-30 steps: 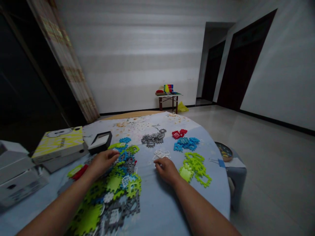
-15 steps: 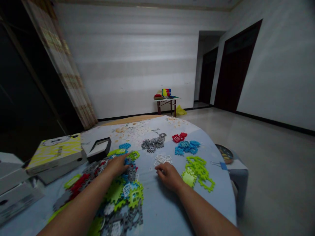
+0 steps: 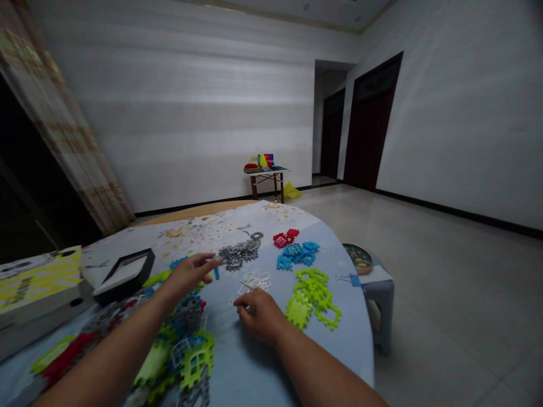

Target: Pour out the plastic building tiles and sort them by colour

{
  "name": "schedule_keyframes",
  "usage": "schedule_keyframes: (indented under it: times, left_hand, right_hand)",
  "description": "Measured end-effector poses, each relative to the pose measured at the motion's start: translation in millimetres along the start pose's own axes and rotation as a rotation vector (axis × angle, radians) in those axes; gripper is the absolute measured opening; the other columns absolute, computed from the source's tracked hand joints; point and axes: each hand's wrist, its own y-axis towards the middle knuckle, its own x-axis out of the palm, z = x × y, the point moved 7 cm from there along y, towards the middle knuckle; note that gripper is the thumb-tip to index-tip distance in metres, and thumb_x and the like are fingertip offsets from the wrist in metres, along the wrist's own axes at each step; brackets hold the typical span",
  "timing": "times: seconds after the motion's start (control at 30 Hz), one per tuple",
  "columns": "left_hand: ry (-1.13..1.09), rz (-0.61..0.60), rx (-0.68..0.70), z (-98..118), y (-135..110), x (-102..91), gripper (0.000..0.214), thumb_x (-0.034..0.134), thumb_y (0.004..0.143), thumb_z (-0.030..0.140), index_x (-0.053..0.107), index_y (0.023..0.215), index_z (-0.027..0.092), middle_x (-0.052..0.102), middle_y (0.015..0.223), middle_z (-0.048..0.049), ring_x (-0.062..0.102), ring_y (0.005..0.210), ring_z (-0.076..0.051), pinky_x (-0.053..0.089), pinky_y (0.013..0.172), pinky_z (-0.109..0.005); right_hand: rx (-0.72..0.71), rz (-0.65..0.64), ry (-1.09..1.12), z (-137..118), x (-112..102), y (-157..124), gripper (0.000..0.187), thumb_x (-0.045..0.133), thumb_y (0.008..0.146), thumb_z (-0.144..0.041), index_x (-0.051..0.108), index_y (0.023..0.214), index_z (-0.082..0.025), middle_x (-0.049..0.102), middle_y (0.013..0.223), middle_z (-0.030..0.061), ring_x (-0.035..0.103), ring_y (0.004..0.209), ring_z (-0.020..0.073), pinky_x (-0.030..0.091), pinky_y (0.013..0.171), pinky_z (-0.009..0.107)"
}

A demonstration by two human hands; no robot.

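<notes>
My left hand (image 3: 192, 276) is above the far end of a mixed pile of plastic interlocking pieces (image 3: 197, 359). Its thumb and fingers are closed on a small blue plastic piece (image 3: 216, 273), which shows below the fingertips. My right hand (image 3: 259, 316) rests on the table with curled fingers, just in front of several white window-frame pieces (image 3: 254, 281). Whether it pinches anything small cannot be seen. Beyond the hands lie a grey cluster (image 3: 241, 254), a red cluster (image 3: 285, 238) and a blue cluster (image 3: 298, 254). Lime-green pieces (image 3: 311, 297) lie right of my right hand.
A black open box (image 3: 125, 274) and a yellow-and-white carton (image 3: 42, 285) stand at the left. The round table (image 3: 339, 345) wears a pale cloth, clipped at its right edge. A grey stool (image 3: 382, 305) with a round tin stands beside it.
My left hand has lifted off the pile toward the grey cluster, bringing a blue piece with it. My right hand stays near the white pieces. The view has turned right.
</notes>
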Motion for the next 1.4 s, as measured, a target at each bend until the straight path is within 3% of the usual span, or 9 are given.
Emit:
schedule_keyframes:
  times: [0.27, 0.4, 0.5, 0.7, 0.83, 1.13, 1.2, 1.3, 1.4]
  left_hand:
    - [-0.355, -0.289, -0.087, 26, 37, 128.2, 0.052, 0.076, 0.051, 0.043, 0.060, 0.090, 0.013, 0.067, 0.093, -0.0122, 0.064, 0.071, -0.017, 0.048, 0.062, -0.026]
    - [-0.535, -0.314, -0.064, 53, 57, 162.9, 0.053, 0.077, 0.055, 0.036, 0.055, 0.099, 0.016, 0.063, 0.106, -0.0127, 0.063, 0.080, -0.015, 0.050, 0.074, -0.028]
    - [-0.584, -0.274, -0.071, 54, 65, 157.7, 0.054, 0.077, 0.056, 0.033, 0.054, 0.102, 0.017, 0.061, 0.110, -0.0117, 0.061, 0.084, -0.016, 0.049, 0.077, -0.029]
    - [-0.615, -0.207, -0.106, 18, 54, 105.3, 0.032, 0.074, 0.061, 0.025, 0.060, 0.088, 0.014, 0.066, 0.094, -0.0105, 0.062, 0.077, -0.015, 0.049, 0.077, -0.028]
    - [-0.651, -0.191, -0.099, 12, 48, 92.3, 0.022, 0.070, 0.065, 0.025, 0.059, 0.081, 0.014, 0.066, 0.087, -0.0088, 0.063, 0.073, -0.014, 0.049, 0.077, -0.027]
    - [-0.600, -0.438, 0.036, 78, 56, 170.0, 0.036, 0.073, 0.059, 0.035, 0.061, 0.088, 0.018, 0.065, 0.106, -0.0098, 0.056, 0.103, -0.020, 0.038, 0.092, -0.034]
    - [-0.541, -0.453, 0.047, 82, 56, 174.3, 0.039, 0.073, 0.058, 0.038, 0.062, 0.089, 0.018, 0.064, 0.108, -0.0100, 0.054, 0.107, -0.022, 0.035, 0.094, -0.037]
    - [-0.469, -0.386, 0.065, 73, 58, 148.7, 0.044, 0.070, 0.058, 0.045, 0.062, 0.091, 0.017, 0.062, 0.112, -0.0115, 0.055, 0.105, -0.022, 0.037, 0.091, -0.035]
    - [-0.371, -0.261, 0.076, 49, 58, 91.6, 0.051, 0.067, 0.057, 0.051, 0.061, 0.094, 0.016, 0.062, 0.112, -0.0124, 0.059, 0.098, -0.021, 0.042, 0.083, -0.032]
  right_hand:
    - [-0.054, -0.043, -0.005, -4, 4, 4, 0.027, 0.047, 0.075, -0.014, 0.067, 0.092, -0.020, 0.069, 0.087, 0.0037, 0.058, 0.084, 0.0165, 0.041, 0.078, 0.025]
    - [-0.020, -0.084, -0.053, -1, 5, 6, 0.024, 0.048, 0.072, -0.011, 0.068, 0.084, -0.018, 0.069, 0.082, 0.0057, 0.058, 0.080, 0.0180, 0.042, 0.073, 0.025]
    - [-0.012, -0.082, -0.051, -1, 2, 6, 0.026, 0.047, 0.074, -0.013, 0.067, 0.089, -0.019, 0.069, 0.084, 0.0051, 0.058, 0.080, 0.0178, 0.042, 0.075, 0.026]
    - [-0.031, -0.084, -0.032, -4, 5, 3, 0.028, 0.046, 0.076, -0.016, 0.067, 0.094, -0.021, 0.068, 0.087, 0.0041, 0.057, 0.084, 0.0172, 0.042, 0.078, 0.026]
    - [-0.032, -0.103, -0.030, -5, 12, 3, 0.028, 0.046, 0.076, -0.015, 0.067, 0.095, -0.020, 0.068, 0.088, 0.0044, 0.057, 0.084, 0.0171, 0.042, 0.079, 0.026]
    - [-0.016, -0.107, -0.023, -5, 5, 5, 0.027, 0.045, 0.075, -0.012, 0.068, 0.087, -0.022, 0.069, 0.083, 0.0034, 0.059, 0.082, 0.0188, 0.042, 0.076, 0.027]
    - [-0.015, -0.109, -0.019, -4, 4, 5, 0.027, 0.045, 0.075, -0.013, 0.068, 0.087, -0.023, 0.069, 0.084, 0.0030, 0.059, 0.083, 0.0189, 0.042, 0.076, 0.027]
    - [-0.015, -0.105, -0.006, -4, 5, 3, 0.029, 0.046, 0.076, -0.014, 0.067, 0.093, -0.022, 0.069, 0.088, 0.0033, 0.058, 0.086, 0.0179, 0.043, 0.078, 0.027]
    - [0.000, -0.081, 0.018, -3, 5, 1, 0.028, 0.047, 0.077, -0.016, 0.067, 0.097, -0.020, 0.068, 0.089, 0.0049, 0.057, 0.087, 0.0166, 0.042, 0.080, 0.026]
